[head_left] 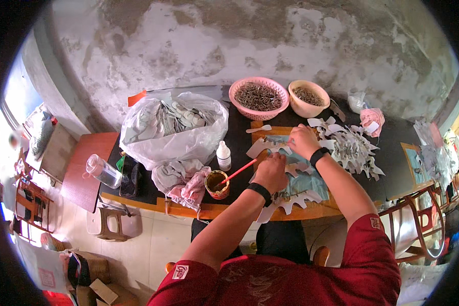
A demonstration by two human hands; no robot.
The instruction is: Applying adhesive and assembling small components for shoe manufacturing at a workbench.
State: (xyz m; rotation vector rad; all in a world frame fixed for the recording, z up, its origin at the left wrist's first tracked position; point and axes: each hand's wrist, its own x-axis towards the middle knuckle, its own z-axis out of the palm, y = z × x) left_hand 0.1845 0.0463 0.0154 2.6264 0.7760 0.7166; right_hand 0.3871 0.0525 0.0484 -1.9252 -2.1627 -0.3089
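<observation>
Handling white toothed pieces [295, 199], hands [272, 172] over blue sheet [313, 180].

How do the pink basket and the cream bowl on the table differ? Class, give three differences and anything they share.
Colour: the pink basket is pink, while the cream bowl is pale yellowish.
Size: the basket looks wider than the bowl.
Wall: the basket's side is pierced, while the bowl's looks solid.
Shared: both are round, open-topped and hold many small brownish pieces.
</observation>
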